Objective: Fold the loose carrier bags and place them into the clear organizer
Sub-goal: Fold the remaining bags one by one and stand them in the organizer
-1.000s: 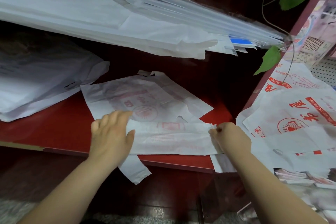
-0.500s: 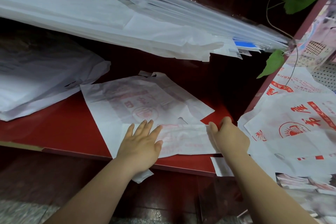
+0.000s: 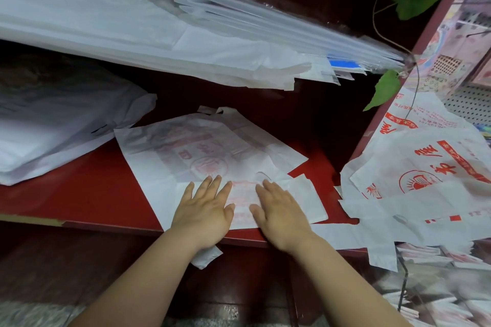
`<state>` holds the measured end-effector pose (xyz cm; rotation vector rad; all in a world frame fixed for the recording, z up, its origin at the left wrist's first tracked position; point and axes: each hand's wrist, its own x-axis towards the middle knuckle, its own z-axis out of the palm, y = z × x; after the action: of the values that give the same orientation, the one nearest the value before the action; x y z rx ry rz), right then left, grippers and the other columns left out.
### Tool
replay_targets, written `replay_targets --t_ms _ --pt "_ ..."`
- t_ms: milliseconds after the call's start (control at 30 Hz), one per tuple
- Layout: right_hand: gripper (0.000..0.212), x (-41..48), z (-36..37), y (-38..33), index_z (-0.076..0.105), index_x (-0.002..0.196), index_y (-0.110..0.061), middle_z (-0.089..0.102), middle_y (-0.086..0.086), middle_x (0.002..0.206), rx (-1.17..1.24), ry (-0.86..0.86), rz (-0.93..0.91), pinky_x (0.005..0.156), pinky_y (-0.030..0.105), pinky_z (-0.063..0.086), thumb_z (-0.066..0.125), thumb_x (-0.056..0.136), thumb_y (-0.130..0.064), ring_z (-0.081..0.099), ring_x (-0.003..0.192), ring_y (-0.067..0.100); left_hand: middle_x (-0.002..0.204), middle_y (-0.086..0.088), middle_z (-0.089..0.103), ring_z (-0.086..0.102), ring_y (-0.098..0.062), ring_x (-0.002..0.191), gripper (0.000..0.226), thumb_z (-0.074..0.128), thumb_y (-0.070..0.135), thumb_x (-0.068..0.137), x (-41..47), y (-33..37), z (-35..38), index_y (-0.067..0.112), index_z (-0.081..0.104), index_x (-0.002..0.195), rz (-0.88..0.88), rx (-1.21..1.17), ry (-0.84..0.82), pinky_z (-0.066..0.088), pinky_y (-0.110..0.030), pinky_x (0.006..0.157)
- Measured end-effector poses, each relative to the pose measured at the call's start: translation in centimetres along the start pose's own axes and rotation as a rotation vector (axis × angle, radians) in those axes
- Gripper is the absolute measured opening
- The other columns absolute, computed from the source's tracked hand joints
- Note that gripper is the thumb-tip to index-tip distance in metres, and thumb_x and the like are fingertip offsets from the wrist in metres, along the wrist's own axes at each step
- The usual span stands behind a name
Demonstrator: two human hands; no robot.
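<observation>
Far left: pile of white bags (image 3: 53,127), slumped flat on the red counter (image 3: 87,194), apart from the work. Above, running across the frame: a long overhanging stack of white bags (image 3: 132,34). Centre: carrier bag (image 3: 186,146), thin white film with faint red print showing through, spread flat on the counter. A folded band (image 3: 300,202) lies across its near edge; whether this is the same bag turned over or a second one cannot be told. A loose tail (image 3: 206,257) hangs over the counter's front lip. Left hand (image 3: 204,210): palm down on the band, fingers straight and spread, gripping nothing. Right hand (image 3: 279,218): just beside it, likewise flat and pressing, fingers extended. Right: heap of loose printed bags (image 3: 425,180), red lettering, overlapping and unfolded. Lower right: clear organizer (image 3: 403,287), with what appear to be folded bags inside, blurred. Upper right: green leaf (image 3: 385,90). Step in hand, by judgement: flattening a crease. Hazards: the film is light and springy, so the fold may open once the palms lift; the hanging tail could pull the band off the lip; sliding palms may drag the sheet beneath and skew the fold.
</observation>
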<state>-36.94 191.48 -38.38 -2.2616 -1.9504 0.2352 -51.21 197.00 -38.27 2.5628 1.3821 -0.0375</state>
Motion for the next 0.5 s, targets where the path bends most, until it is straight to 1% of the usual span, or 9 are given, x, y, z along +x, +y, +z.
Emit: replay_targets --t_ms 133,200,267,333,367,400,433,467,500 --pt "0.052 -1.0 -1.0 3.0 0.01 0.147 -0.016 0.001 0.003 0.156 -0.025 0.005 0.121 0.114 0.028 -0.002 0.023 0.101 -0.034 -0.001 0.144 0.014 0.154 0.0 -0.017 -0.018 -0.014 0.141 0.052 0.011 0.035 0.1 0.0 -0.1 0.0 0.024 -0.009 0.146 -0.002 -0.006 -0.005 -0.013 -0.036 0.113" --pt "0.051 -1.4 -1.2 4.0 0.011 0.147 -0.017 0.001 0.003 0.156 -0.037 0.018 0.133 0.114 0.029 -0.001 0.023 0.101 -0.033 -0.002 0.144 0.015 0.154 -0.001 -0.016 -0.018 -0.015 0.141 0.052 0.013 0.036 0.1 0.1 -0.1 0.0 0.025 -0.007 0.147 -0.001 -0.019 -0.022 -0.012 -0.036 0.113" --pt "0.05 -1.8 -1.3 4.5 0.014 0.147 -0.018 0.003 0.002 0.156 -0.04 0.042 0.121 0.114 0.029 -0.001 0.023 0.101 -0.034 -0.001 0.144 0.015 0.155 -0.002 -0.011 -0.013 -0.016 0.142 0.052 0.018 0.036 0.1 0.6 -0.3 -0.4 0.025 -0.002 0.147 -0.004 -0.077 -0.03 -0.009 -0.034 0.113" --pt "0.052 -2.0 -1.4 4.7 0.026 0.144 -0.021 0.014 0.001 0.155 -0.055 0.072 0.092 0.115 0.031 0.002 0.022 0.097 -0.042 0.009 0.143 0.015 0.156 -0.001 0.004 0.002 -0.018 0.143 0.052 0.025 0.036 0.099 1.1 -0.9 -1.4 0.025 0.008 0.147 -0.042 -0.158 0.015 0.003 -0.03 0.113" --pt "0.056 -2.3 -1.6 4.6 0.04 0.137 -0.021 0.028 0.001 0.15 -0.068 0.114 0.063 0.114 0.036 0.01 0.025 0.09 -0.047 0.022 0.14 0.018 0.155 0.0 0.013 0.01 -0.019 0.142 0.052 0.03 0.035 0.099 1.4 -1.3 -2.0 0.026 0.013 0.146 -0.069 -0.175 0.046 0.009 -0.029 0.111" --pt "0.057 -2.5 -1.9 4.5 0.056 0.124 -0.021 0.048 0.002 0.138 -0.088 0.194 -0.011 0.108 0.042 0.026 0.033 0.082 -0.051 0.041 0.13 0.022 0.153 0.002 0.021 0.017 -0.019 0.139 0.052 0.035 0.035 0.097 1.8 -1.9 -2.7 0.027 0.017 0.145 -0.091 -0.164 0.059 0.014 -0.029 0.108" --pt "0.05 -2.7 -1.9 4.4 0.067 0.105 -0.023 0.063 -0.002 0.118 -0.109 0.266 -0.104 0.093 0.043 0.041 0.039 0.075 -0.053 0.058 0.111 0.024 0.15 0.003 0.028 0.023 -0.02 0.137 0.053 0.04 0.035 0.095 2.2 -2.3 -3.3 0.028 0.02 0.144 -0.105 -0.126 0.046 0.018 -0.03 0.106" --pt "0.043 -2.8 -1.8 4.5 0.071 0.088 -0.027 0.07 -0.009 0.099 -0.14 0.319 -0.181 0.08 0.035 0.046 0.042 0.07 -0.053 0.066 0.093 0.02 0.146 0.003 0.033 0.028 -0.02 0.134 0.055 0.045 0.035 0.093 2.5 -2.7 -3.9 0.028 0.023 0.143 -0.111 -0.076 0.012 0.02 -0.03 0.104" --pt "0.037 -2.9 -1.8 4.4 0.071 0.078 -0.032 0.07 -0.017 0.085 -0.168 0.357 -0.215 0.074 0.027 0.044 0.042 0.067 -0.052 0.067 0.081 0.014 0.143 0.003 0.037 0.031 -0.02 0.132 0.056 0.049 0.034 0.091 2.7 -3.0 -4.4 0.028 0.027 0.141 -0.111 -0.032 -0.03 0.021 -0.031 0.103"
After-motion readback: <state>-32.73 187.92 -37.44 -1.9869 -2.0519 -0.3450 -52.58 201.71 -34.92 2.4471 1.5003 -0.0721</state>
